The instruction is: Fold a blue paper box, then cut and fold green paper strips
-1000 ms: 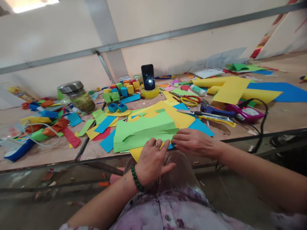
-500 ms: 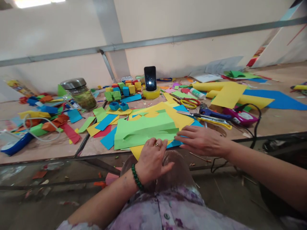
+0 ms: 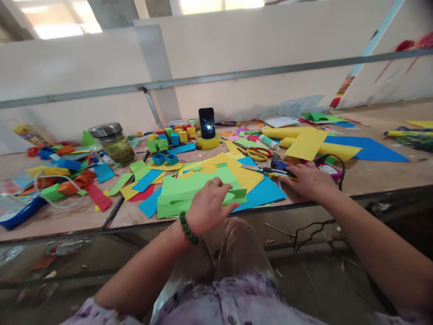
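Note:
My left hand (image 3: 210, 204), with a green bead bracelet and a ring, rests on a folded light green paper sheet (image 3: 179, 192) at the table's front edge. Its fingers are slightly bent and the thumb stands apart. To the right, my right hand (image 3: 313, 181) is closed around the rear part of a utility knife (image 3: 267, 170), whose blade points left; some fingers are hidden. Just beyond that hand lies a tool with blue handles (image 3: 278, 162). Scissors with red and yellow handles (image 3: 259, 153) are close by. Yellow paper (image 3: 248, 178) and blue paper (image 3: 270, 192) lie partly under the green sheet.
A phone (image 3: 207, 123) stands on a yellow tape roll (image 3: 208, 143). Small folded paper boxes (image 3: 176, 137) and a lidded glass jar (image 3: 117, 146) stand left of it. Yellow paper rolls (image 3: 334, 149), a glue stick (image 3: 269, 141) and a magenta device (image 3: 329, 170) lie at right.
My right hand has left the green sheet's right edge and moved right, onto the utility knife. My left hand stays on the sheet. The view has tilted up slightly.

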The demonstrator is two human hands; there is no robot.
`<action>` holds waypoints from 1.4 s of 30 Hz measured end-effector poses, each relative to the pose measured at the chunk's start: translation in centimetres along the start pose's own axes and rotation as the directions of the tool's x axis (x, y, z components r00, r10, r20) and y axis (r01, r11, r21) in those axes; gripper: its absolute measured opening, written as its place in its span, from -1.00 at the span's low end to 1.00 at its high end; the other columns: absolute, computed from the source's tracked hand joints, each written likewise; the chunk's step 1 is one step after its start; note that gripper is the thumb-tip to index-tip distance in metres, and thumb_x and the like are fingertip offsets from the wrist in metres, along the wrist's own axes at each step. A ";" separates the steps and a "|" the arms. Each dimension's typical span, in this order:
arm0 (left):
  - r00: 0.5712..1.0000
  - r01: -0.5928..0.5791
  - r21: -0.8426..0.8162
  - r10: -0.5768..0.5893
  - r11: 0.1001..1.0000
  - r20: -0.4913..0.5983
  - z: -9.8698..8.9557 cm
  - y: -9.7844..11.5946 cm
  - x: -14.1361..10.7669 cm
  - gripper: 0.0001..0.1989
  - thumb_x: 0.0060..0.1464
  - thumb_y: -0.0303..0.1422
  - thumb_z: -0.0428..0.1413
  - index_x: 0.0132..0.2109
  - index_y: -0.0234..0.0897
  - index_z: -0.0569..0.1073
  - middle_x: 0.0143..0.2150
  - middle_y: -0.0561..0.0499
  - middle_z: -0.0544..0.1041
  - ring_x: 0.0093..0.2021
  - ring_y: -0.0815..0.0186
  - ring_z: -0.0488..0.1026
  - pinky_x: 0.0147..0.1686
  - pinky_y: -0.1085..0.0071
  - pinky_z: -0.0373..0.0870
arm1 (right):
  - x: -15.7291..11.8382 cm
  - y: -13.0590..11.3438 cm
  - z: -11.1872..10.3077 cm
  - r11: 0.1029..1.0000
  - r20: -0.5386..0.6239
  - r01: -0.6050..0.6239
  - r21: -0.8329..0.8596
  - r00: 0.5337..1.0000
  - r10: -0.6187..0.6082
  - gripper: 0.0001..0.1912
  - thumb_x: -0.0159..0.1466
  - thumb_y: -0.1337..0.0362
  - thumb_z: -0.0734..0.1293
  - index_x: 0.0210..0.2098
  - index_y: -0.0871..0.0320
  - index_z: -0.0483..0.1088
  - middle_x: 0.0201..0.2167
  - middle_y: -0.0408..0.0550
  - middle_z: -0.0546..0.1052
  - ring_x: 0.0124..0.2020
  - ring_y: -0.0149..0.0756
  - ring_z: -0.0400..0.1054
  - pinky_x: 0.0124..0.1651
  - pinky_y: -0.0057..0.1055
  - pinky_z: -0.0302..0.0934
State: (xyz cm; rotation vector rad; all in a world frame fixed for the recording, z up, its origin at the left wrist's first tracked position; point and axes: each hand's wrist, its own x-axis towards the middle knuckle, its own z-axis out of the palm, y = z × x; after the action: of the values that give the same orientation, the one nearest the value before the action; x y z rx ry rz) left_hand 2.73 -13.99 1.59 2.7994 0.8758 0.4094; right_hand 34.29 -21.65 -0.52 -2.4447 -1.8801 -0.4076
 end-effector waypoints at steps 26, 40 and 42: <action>0.980 -0.110 -0.439 0.170 0.892 0.100 3.0 -2.7 3.3 -0.81 0.12 -0.28 0.04 -0.26 -0.30 0.46 -0.03 -0.16 0.47 0.03 0.19 0.38 0.11 0.24 0.27 | -10.0 -3.3 -0.7 0.548 0.251 -0.198 0.813 0.968 -0.022 -0.56 0.17 -0.04 0.33 -0.08 0.06 0.54 -0.05 -0.06 0.58 0.02 0.00 0.43 0.10 -0.15 0.30; 0.950 0.029 -0.125 0.012 0.992 0.313 3.6 -2.4 3.0 -0.48 0.31 -0.12 -0.25 0.36 -0.02 0.03 0.43 -0.17 -0.06 0.41 0.01 -0.15 0.23 -0.26 -0.19 | -10.4 -3.8 -1.1 0.593 0.383 -0.283 0.754 0.922 -0.047 -0.58 0.14 -0.14 0.31 -0.26 0.07 0.42 -0.36 -0.12 0.56 -0.34 -0.18 0.40 -0.32 -0.37 0.25; 0.947 0.006 -0.125 0.035 0.992 0.320 3.7 -2.0 3.0 -0.48 0.31 -0.12 -0.25 0.37 -0.01 0.02 0.43 -0.17 -0.09 0.42 0.00 -0.17 0.24 -0.25 -0.20 | -10.5 -4.0 -1.6 0.585 0.390 -0.287 0.759 0.919 -0.055 -0.60 0.15 -0.12 0.31 -0.28 0.08 0.43 -0.37 -0.11 0.56 -0.34 -0.18 0.40 -0.31 -0.37 0.25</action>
State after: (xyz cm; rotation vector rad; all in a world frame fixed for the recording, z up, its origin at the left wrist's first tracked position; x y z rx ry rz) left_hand 5.16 -10.91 -1.77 2.6527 0.7283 0.0026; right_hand 27.70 -30.78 -1.84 -2.0071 -1.4488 0.8348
